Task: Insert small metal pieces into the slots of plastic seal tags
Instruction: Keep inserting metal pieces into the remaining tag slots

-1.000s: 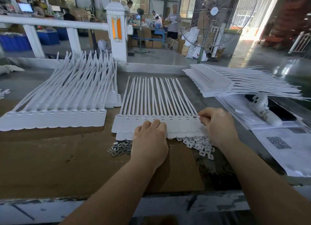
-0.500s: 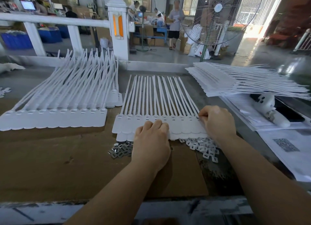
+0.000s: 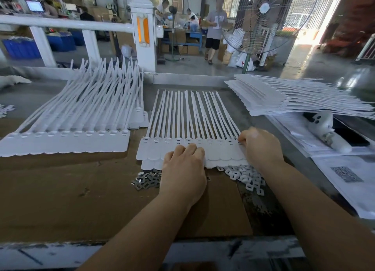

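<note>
While the row of flat white plastic seal tags [image 3: 192, 147] lies mid-table on brown cardboard [image 3: 81, 199], my left hand [image 3: 183, 173] presses its curled fingers onto the smooth heads and my right hand [image 3: 260, 147] pinches at the rightmost slot. Shiny little metal pieces [image 3: 147, 179] are piled just near-left, with white plastic clips [image 3: 245, 177] near-right.

Bare cardboard on the surface [image 3: 60, 199] lies open at front left. A channel runs between the left batch of seal tags [image 3: 67, 143] and the middle row of seal tags [image 3: 182, 116]. Metal pieces [image 3: 147, 179] and white plastic pieces [image 3: 247, 177] crowd the row's near edge. The stacked tags [image 3: 284, 96], papers [image 3: 355, 181] and a white tool [image 3: 326, 130] block the right.
</note>
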The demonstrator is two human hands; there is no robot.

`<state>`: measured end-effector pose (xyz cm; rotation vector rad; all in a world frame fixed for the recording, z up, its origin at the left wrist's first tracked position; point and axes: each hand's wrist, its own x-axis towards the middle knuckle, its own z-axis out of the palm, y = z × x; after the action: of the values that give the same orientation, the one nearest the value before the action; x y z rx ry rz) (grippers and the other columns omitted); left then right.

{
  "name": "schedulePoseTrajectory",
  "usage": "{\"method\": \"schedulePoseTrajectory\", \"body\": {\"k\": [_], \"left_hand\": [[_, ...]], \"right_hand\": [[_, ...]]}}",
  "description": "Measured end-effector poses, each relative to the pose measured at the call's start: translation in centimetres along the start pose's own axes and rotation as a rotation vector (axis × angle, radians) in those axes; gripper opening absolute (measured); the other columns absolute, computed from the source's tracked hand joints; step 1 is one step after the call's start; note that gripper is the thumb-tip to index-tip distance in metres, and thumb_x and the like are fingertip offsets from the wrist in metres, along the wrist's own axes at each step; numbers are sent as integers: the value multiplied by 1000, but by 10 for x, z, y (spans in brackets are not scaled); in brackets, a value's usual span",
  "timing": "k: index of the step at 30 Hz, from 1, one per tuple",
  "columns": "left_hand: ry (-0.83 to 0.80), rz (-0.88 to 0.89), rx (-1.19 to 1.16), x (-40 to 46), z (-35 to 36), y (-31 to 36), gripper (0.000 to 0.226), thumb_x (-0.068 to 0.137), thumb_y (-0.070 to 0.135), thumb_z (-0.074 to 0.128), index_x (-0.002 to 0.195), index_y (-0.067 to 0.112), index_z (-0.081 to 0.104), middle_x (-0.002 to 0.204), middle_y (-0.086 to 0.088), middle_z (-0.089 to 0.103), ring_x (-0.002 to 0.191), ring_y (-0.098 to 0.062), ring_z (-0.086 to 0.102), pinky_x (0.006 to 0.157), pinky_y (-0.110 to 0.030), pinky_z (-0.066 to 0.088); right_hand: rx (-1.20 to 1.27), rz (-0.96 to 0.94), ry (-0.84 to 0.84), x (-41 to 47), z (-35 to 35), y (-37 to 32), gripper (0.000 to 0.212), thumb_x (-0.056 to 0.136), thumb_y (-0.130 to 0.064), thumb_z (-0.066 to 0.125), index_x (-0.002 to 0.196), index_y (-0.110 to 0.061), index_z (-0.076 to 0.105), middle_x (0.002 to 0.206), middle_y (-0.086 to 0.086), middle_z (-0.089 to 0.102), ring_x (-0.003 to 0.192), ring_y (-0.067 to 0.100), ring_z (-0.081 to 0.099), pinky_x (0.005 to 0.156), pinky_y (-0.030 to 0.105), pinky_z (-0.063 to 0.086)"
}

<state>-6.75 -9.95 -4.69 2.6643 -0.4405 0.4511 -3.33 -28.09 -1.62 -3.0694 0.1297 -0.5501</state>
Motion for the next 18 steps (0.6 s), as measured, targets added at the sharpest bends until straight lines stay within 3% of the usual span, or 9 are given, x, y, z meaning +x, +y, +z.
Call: {"method": "schedulePoseTrajectory", "body": {"k": [5,9,14,18], "left_hand": [[-5,-2,3,1,0,0,23,95,18,31,104,23,51,105,7,49,102,-16,38,88,-32,28],[-6,2,6,1,0,0,23,95,18,32,106,23,51,106,7,49,104,-16,39,90,-32,28],[-3,0,15,1,2,-1,24,96,19,33,111,23,51,110,7,49,106,-16,38,91,-32,28],[-4,3,16,1,2,-1,24,96,19,34,113,23,51,111,6,49,107,-17,39,91,-32,28]], "right_hand": [[35,11,-41,-1,-2,1,33,88,4,46,104,-14,68,101,7,64,90,24,58,69,27,40],[219,82,-15,-1,-2,7,26,91,-4,53,105,-17,71,106,4,69,97,25,61,85,32,49],[277,67,24,-3,2,11,26,90,-6,54,104,-18,71,107,3,69,98,25,61,84,34,48],[155,-1,-7,-4,6,12,32,93,-4,48,111,-22,68,109,3,63,96,26,57,78,31,44]]}}
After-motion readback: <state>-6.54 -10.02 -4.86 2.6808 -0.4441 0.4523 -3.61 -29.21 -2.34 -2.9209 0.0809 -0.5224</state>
